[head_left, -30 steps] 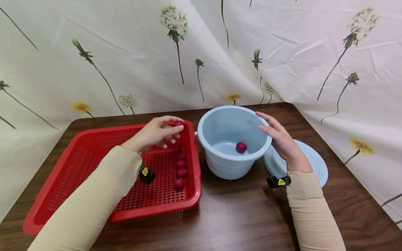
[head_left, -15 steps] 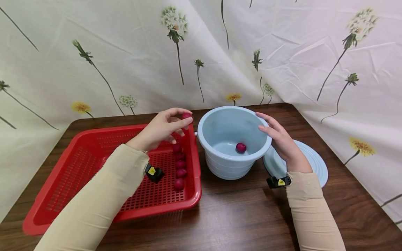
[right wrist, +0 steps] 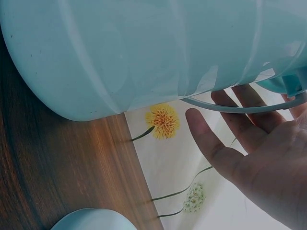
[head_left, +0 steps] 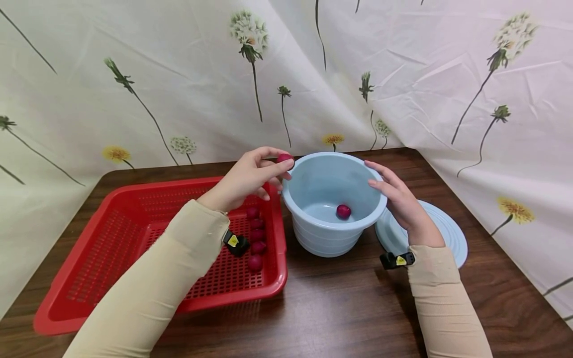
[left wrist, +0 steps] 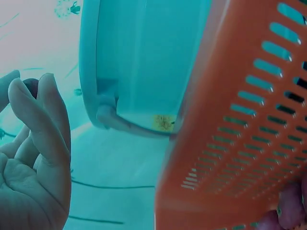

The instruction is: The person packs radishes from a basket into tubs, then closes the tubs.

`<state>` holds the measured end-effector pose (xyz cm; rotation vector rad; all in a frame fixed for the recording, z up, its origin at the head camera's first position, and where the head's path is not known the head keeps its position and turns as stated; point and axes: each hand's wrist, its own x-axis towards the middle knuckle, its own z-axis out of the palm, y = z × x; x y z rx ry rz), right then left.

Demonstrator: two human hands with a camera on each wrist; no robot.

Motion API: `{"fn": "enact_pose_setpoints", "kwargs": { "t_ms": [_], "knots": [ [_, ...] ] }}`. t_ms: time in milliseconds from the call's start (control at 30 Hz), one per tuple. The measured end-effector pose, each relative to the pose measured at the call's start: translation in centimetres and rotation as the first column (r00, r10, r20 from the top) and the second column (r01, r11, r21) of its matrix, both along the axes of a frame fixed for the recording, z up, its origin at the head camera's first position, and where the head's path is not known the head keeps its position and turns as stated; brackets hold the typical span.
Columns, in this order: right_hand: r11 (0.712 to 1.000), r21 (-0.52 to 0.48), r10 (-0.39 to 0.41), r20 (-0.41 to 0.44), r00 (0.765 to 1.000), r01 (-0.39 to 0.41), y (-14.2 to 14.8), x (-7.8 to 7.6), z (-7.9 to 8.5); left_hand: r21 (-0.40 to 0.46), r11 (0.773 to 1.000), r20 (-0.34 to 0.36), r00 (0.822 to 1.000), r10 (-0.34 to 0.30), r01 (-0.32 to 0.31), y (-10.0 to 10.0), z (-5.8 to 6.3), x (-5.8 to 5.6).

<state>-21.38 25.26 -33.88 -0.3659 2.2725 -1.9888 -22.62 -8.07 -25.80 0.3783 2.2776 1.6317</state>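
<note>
My left hand (head_left: 250, 176) pinches a small round red radish (head_left: 285, 158) between thumb and fingertips, beside the left rim of the light blue bucket (head_left: 327, 238). In the left wrist view the fingers mostly cover this radish (left wrist: 31, 86). My right hand (head_left: 407, 211) grips the bucket's right rim, with the thumb over the edge. In the right wrist view the lower fingers of this hand (right wrist: 264, 153) lie by the bucket's handle (right wrist: 240, 109). Another radish (head_left: 343, 211) lies on the bucket's floor. Several more radishes (head_left: 257, 235) line the right side of the red basket (head_left: 279, 278).
A round light blue lid (head_left: 447, 228) lies on the brown wooden table (head_left: 331, 308), right of the bucket and partly under the right forearm. The basket stands close to the bucket's left. Behind the table hangs a white cloth (head_left: 188, 74) printed with dandelions.
My left hand has risen from the basket's far right corner and moved right with the radish, to the bucket's rim. The right hand and the bucket have stayed in place.
</note>
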Motion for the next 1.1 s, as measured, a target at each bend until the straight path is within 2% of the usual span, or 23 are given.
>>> {"fn": "enact_pose_setpoints", "kwargs": {
  "t_ms": [600,1100],
  "knots": [
    [1.000,-0.013,0.000,-0.015,1.000,0.000,0.0,0.1,0.0,0.118,0.992,0.031,0.999,-0.043,0.039,2.8,0.1,0.1],
    [1.000,-0.007,-0.006,-0.003,1.000,0.006,0.0,-0.1,0.0,0.092,0.993,0.018,0.997,-0.079,0.077,4.7,-0.3,0.1]
  ]
}}
